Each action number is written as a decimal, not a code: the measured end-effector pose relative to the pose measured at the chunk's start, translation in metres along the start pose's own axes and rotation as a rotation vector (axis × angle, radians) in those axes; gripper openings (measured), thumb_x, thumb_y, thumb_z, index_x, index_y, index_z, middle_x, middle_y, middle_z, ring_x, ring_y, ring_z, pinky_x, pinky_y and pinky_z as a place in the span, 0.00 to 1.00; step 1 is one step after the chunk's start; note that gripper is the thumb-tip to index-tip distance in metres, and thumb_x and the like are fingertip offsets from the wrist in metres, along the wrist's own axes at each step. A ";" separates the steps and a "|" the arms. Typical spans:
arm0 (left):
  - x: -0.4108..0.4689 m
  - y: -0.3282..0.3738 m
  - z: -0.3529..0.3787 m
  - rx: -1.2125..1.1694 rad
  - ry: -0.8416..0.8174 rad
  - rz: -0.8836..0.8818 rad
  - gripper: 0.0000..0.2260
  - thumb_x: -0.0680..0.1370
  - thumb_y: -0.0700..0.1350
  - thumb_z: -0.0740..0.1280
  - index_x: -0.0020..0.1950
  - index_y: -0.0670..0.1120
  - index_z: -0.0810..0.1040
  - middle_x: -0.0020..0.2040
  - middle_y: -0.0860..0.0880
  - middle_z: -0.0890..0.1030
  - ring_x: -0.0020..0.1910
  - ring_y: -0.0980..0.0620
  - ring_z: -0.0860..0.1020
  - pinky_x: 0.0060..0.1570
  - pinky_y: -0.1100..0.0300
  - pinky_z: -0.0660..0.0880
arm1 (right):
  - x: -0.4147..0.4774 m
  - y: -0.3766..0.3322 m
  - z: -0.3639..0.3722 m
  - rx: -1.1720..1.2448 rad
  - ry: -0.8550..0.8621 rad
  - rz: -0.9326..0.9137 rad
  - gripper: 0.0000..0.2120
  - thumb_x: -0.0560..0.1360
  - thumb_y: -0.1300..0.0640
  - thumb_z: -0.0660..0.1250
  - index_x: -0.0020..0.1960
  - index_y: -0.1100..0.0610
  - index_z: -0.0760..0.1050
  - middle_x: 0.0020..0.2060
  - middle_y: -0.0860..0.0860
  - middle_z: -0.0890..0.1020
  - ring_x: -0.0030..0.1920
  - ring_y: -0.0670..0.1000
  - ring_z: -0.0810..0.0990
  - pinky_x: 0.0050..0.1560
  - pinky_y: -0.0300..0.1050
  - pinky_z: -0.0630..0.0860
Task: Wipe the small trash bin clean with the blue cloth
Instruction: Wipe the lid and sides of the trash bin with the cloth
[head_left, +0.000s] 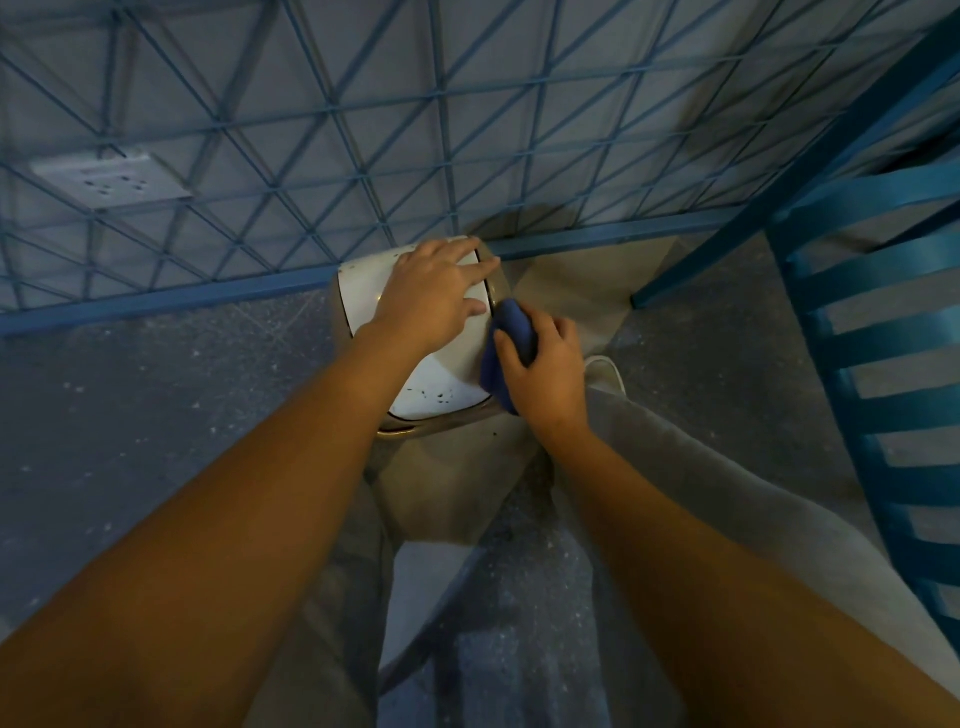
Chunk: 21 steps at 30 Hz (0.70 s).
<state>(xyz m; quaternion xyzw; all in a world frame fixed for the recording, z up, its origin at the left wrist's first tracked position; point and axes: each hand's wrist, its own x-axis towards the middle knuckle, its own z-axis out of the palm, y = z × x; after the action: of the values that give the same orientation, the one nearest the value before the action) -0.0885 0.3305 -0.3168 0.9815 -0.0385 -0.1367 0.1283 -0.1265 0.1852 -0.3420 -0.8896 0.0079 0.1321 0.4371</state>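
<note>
The small trash bin stands on the floor against a blue wire fence, its white lid speckled with dark spots near the front. My left hand lies flat on the lid with fingers spread and straight, reaching toward the right rim. My right hand grips the bunched blue cloth and presses it against the bin's right side, just below the lid's edge. Part of the cloth is hidden under my fingers.
A blue wire fence runs behind the bin, with a wall socket behind it at left. A blue slatted chair stands at right, its leg close to the bin. My grey trouser legs and a white shoe sit beside the bin.
</note>
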 end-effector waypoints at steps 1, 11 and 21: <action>0.000 0.000 -0.001 0.001 -0.004 -0.002 0.24 0.77 0.50 0.62 0.73 0.54 0.62 0.76 0.50 0.59 0.73 0.46 0.57 0.70 0.51 0.55 | -0.005 0.003 0.003 0.014 0.022 0.022 0.21 0.76 0.55 0.64 0.68 0.57 0.68 0.62 0.57 0.71 0.60 0.53 0.72 0.56 0.34 0.63; 0.000 0.000 -0.003 0.000 -0.026 0.005 0.24 0.78 0.50 0.62 0.73 0.53 0.61 0.76 0.50 0.58 0.73 0.45 0.57 0.71 0.51 0.55 | -0.018 0.005 0.007 -0.028 0.084 0.040 0.21 0.76 0.55 0.65 0.67 0.58 0.69 0.63 0.58 0.71 0.62 0.55 0.71 0.61 0.39 0.65; 0.000 -0.001 -0.003 -0.008 -0.024 0.007 0.24 0.78 0.50 0.62 0.73 0.53 0.61 0.76 0.50 0.57 0.73 0.45 0.57 0.71 0.51 0.55 | -0.029 0.018 0.016 -0.079 0.085 -0.026 0.23 0.75 0.56 0.65 0.68 0.59 0.68 0.62 0.61 0.73 0.60 0.58 0.73 0.58 0.37 0.63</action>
<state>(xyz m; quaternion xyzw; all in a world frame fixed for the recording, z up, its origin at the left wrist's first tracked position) -0.0876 0.3325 -0.3148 0.9791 -0.0432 -0.1482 0.1323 -0.1607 0.1839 -0.3584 -0.9110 0.0097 0.0886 0.4027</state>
